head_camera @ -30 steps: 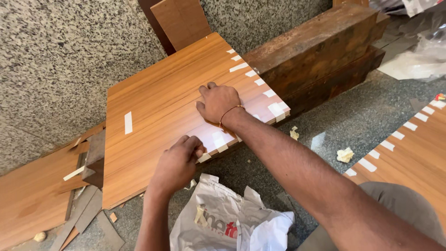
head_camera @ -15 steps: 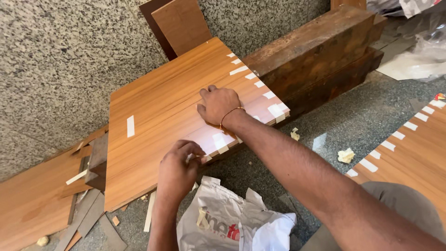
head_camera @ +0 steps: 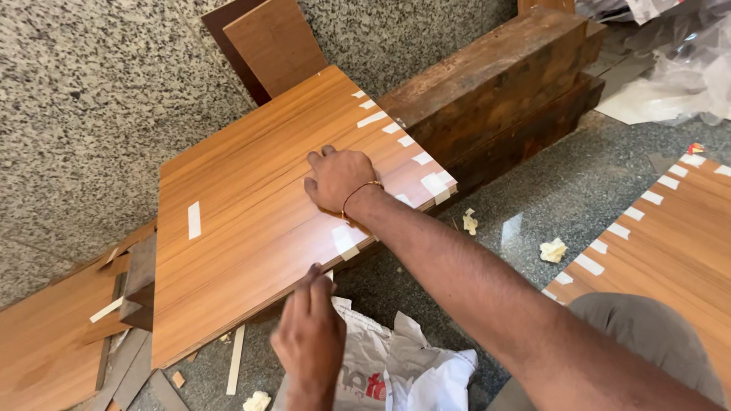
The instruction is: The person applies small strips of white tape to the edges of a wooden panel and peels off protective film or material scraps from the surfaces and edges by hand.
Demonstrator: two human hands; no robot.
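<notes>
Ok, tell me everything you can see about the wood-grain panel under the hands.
The panel is a flat, rectangular board with an orange-brown wood-grain face, tilted, its far end propped on dark timber blocks. Pale tape strips line its right edge, and one lone strip sits near the left. The right hand presses flat on top; the left hand pinches at its near edge.

Right hand (head_camera: 337, 179) presses flat on the taped wood panel (head_camera: 251, 228). At six o'clock, left hand (head_camera: 308, 339) pinches fingers at the panel's near edge, above a white bag (head_camera: 403, 369).
</notes>
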